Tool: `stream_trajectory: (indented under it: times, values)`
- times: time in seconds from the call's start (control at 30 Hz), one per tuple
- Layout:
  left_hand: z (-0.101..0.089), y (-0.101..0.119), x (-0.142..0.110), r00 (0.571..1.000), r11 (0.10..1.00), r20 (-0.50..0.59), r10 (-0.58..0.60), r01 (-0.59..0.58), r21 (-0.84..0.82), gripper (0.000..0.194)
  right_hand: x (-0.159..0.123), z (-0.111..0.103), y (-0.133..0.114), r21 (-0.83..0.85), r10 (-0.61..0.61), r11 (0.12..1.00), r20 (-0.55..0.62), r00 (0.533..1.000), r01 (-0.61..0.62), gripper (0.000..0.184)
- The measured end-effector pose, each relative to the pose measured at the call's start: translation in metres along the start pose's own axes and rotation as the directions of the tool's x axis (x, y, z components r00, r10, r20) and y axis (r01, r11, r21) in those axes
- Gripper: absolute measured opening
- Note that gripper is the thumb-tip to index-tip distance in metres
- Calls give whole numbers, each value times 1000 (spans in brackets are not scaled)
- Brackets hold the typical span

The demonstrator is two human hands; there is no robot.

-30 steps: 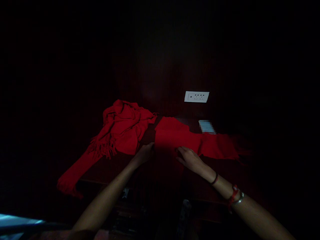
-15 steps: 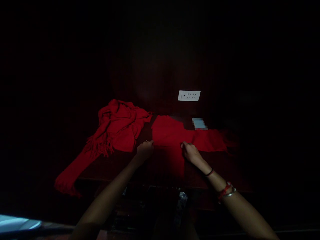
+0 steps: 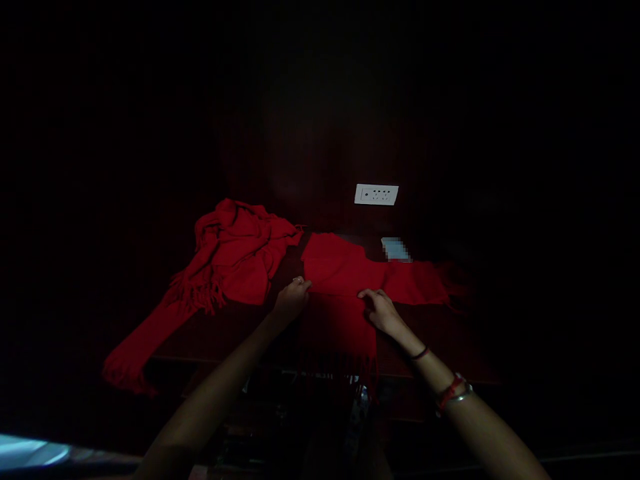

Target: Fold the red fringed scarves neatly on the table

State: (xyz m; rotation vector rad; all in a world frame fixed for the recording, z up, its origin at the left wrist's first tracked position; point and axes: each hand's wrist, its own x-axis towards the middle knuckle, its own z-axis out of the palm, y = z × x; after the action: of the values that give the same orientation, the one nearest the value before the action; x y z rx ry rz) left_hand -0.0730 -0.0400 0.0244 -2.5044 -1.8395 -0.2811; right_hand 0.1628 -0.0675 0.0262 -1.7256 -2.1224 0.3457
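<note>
The scene is very dark. A red fringed scarf (image 3: 340, 273) lies across a dark table (image 3: 450, 347), one end trailing right and the near end hanging over the front edge with its fringe showing. My left hand (image 3: 291, 300) is closed on the scarf's left edge. My right hand (image 3: 381, 309) pinches the scarf's right edge, opposite the left hand. A second red scarf (image 3: 235, 257) lies crumpled to the left, its long end draping off the table's left front.
A white wall socket plate (image 3: 376, 195) is on the dark panel behind the table. A small pale blurred item (image 3: 396, 249) lies near the scarf at the back. A pale bluish surface (image 3: 30, 452) shows at the bottom left corner.
Both hands went from lying on the scarf to gripping its side edges. The scarf's near end now lies flat toward me with its fringe over the table's front edge.
</note>
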Motion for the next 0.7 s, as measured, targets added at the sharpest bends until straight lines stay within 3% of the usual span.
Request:
stream_trajectory:
  times: [0.13,0.23,0.33,0.4,0.47,0.57,0.6,0.7]
  values:
    - [0,1,-1,1000,998,0,-14,14,63,30,7,-17,29,17,-15,1000,148,989,13,42]
    - [7,7,-2,994,995,-43,96,-94,38,35,2,-23,30,29,-66,998,190,979,62,47]
    - [13,8,0,973,973,-76,216,-221,-63,43,-15,-19,6,-70,-70,995,42,997,73,56]
    - [12,2,4,961,950,-11,275,-274,-150,48,-28,-14,-15,-179,-135,977,-75,988,120,54]
    - [5,-9,12,919,915,156,363,-319,-246,56,-38,-7,-32,-201,-332,925,-15,943,322,49]
    - [-6,-26,30,795,841,349,496,-339,-421,56,-39,4,-41,-81,-546,822,163,821,563,32]
    - [-8,-30,36,791,827,348,503,-323,-461,51,-36,7,-40,-52,-571,807,180,801,588,25]
    - [-3,-28,55,861,885,346,372,-218,-411,45,-25,12,-31,0,-612,785,160,775,620,18]
